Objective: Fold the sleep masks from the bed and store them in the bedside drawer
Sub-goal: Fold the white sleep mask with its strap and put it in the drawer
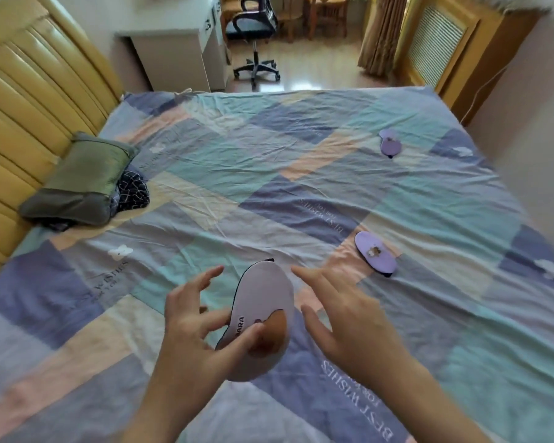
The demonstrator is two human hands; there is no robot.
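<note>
My left hand (202, 318) pinches a pale lilac sleep mask (264, 302) with a brown animal print, holding it above the patchwork bedsheet (205, 193). Just right of that mask, my right hand (343, 321) hovers with its fingers spread and nothing in it. A second purple sleep mask (375, 253) lies flat on the sheet to the right. Farther back on the right lies a third purple mask (390, 142). No bedside drawer is in view.
A green pillow (80, 180) and a dark patterned cloth (133, 190) rest against the yellow padded headboard (29, 91) on the left. Beyond the bed stand a white desk (173, 49), a black office chair (253, 27) and a wooden radiator cover (442, 46).
</note>
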